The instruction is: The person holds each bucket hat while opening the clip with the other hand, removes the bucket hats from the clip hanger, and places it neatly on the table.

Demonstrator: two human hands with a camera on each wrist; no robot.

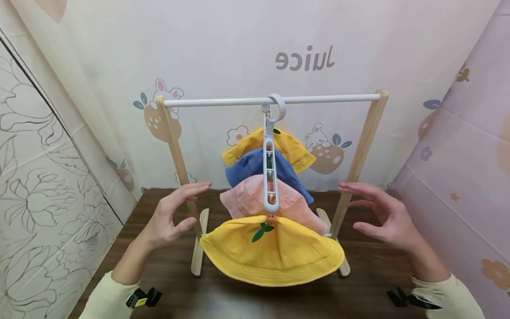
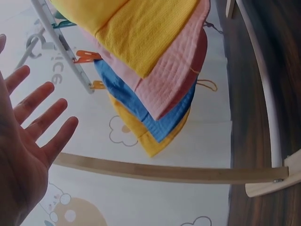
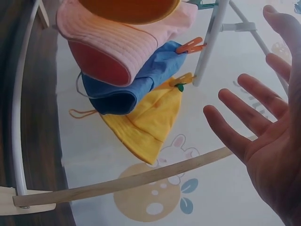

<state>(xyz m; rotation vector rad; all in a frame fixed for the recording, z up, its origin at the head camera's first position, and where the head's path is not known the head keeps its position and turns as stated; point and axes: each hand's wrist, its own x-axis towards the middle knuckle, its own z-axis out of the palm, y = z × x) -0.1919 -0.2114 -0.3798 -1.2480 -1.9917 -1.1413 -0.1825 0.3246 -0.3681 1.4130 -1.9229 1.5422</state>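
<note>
A person is holding both forearms out over the table [image 1: 223, 303], one on either side of a row of hats. The left hand [image 1: 169, 217] is turning its palm inward, its fingers reaching forward and spreading, its thumb standing apart; it is gripping nothing. The right hand [image 1: 388, 217] is mirroring it, fingers extended and slightly bent, likewise holding nothing. Each is overlapping a wooden post in the head view, so the gap there is hard to judge. Between them, the front yellow hat [image 1: 279, 261], pink hat [image 1: 243, 195], blue hat [image 1: 247, 164] and rear yellow hat [image 1: 296, 150] are hanging from a white hanger [image 1: 272, 207], which is hooking over the rack's white rail [image 1: 223, 102].
</note>
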